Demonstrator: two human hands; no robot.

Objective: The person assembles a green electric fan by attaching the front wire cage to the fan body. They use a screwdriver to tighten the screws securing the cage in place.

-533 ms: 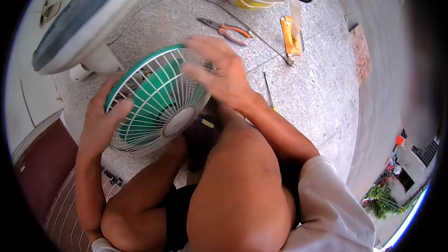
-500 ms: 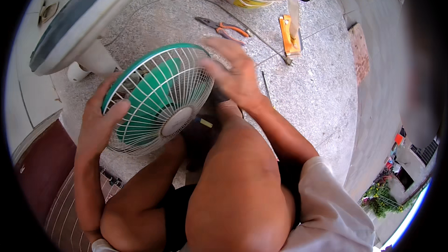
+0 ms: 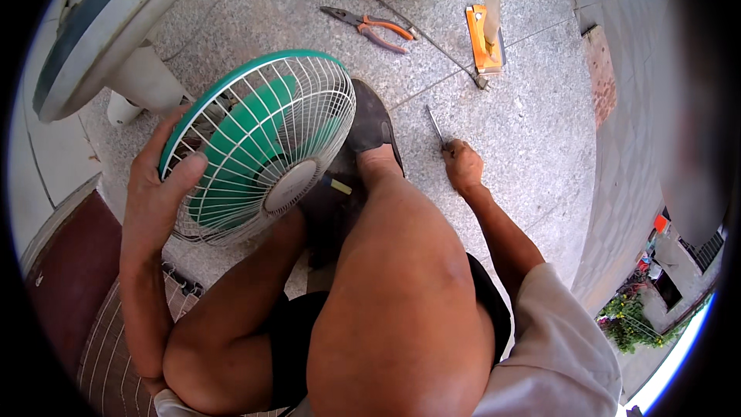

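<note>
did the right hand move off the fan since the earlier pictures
Yes. The right hand has left the fan and dropped to the floor on its right, now gripping the screwdriver, below the orange pliers.

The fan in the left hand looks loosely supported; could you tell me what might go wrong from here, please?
1. The left hand alone grips the fan by its green rim, so it could tip or slip.
2. The right hand is at a screwdriver lying beside the foot; its tip could jab.
3. The pliers and a thin cable lie loose on the floor, a possible trip.
</note>
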